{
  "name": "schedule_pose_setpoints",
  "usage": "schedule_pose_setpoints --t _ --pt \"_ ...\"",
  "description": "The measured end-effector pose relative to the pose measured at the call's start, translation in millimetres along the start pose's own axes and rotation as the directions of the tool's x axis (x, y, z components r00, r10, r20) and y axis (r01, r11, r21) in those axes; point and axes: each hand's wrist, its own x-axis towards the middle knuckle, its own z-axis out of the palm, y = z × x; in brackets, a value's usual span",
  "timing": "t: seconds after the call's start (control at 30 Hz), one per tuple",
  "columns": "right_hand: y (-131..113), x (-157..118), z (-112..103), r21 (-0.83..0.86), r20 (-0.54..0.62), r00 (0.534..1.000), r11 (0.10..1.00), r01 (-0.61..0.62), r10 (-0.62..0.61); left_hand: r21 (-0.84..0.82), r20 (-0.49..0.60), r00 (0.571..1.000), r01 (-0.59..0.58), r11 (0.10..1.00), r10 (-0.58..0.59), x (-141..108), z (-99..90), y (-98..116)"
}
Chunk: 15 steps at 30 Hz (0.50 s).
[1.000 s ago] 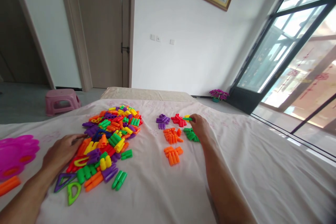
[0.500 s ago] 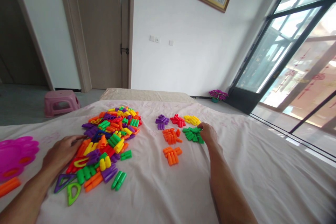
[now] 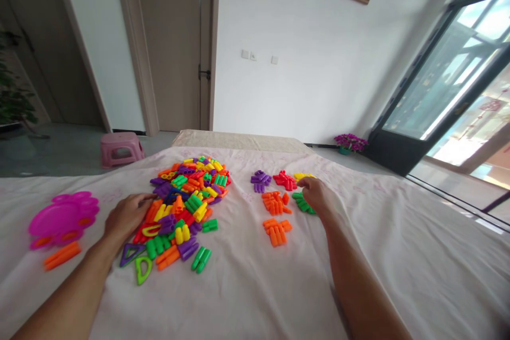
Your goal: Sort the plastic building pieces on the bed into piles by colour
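To the left, my left hand [image 3: 129, 215] rests at the near-left side of a big mixed pile of plastic building blocks [image 3: 195, 186]; its fingers are stretched out against the blocks. My right hand [image 3: 316, 194] hangs over the sorted groups, fingers curled together; whether a block is between them is hidden. Beneath it lie green blocks [image 3: 302, 203], partly covered, and just beyond its fingers are yellow blocks [image 3: 303, 176]. Red blocks [image 3: 285, 180] and purple blocks [image 3: 260, 180] sit farther left. Two orange groups, a farther one [image 3: 274, 203] and a nearer one [image 3: 278, 232], lie closer to me.
A magenta plastic tray [image 3: 56, 218] and an orange block [image 3: 62, 256] lie at the left. A purple triangle [image 3: 131, 255] and lime D-shaped piece [image 3: 142, 270] edge the pile. Beyond the cloth-covered table [image 3: 247, 287] stand a pink stool [image 3: 121, 150] and potted flowers [image 3: 350, 142].
My right hand has shifted left and slightly away from me, now covering more of the green group and part of the yellow. The left hand stays at the pile. The view has turned left.
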Motion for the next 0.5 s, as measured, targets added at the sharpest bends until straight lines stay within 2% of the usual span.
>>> schedule_pose_setpoints --t 0.07,0.17,0.27,0.37,0.5 --pt "-39.1 -8.4 10.9 0.179 0.092 0.980 0.971 0.160 -0.178 -0.020 -0.001 1.000 0.015 1.000 -0.015 -1.6 -1.7 3.6" --pt "-97.6 -33.9 30.4 0.361 0.173 0.877 0.858 0.367 -0.448 -0.030 -0.023 1.000 0.009 0.999 -0.010 -2.9 -2.3 5.8" --pt "-142.1 -63.7 49.3 0.440 0.188 0.760 0.745 0.501 -0.622 -0.039 -0.046 0.999 -0.007 0.999 0.005 -4.0 -2.7 6.7" --pt "-170.0 -84.6 64.1 0.491 0.182 0.685 0.669 0.559 -0.706 -0.037 -0.052 0.999 -0.009 0.999 0.007 -5.3 -3.6 8.5" --pt "-189.9 -95.6 76.0 0.428 0.259 0.654 0.692 0.582 -0.711 -0.030 -0.035 0.999 0.001 1.000 -0.002 -6.1 -4.4 10.2"
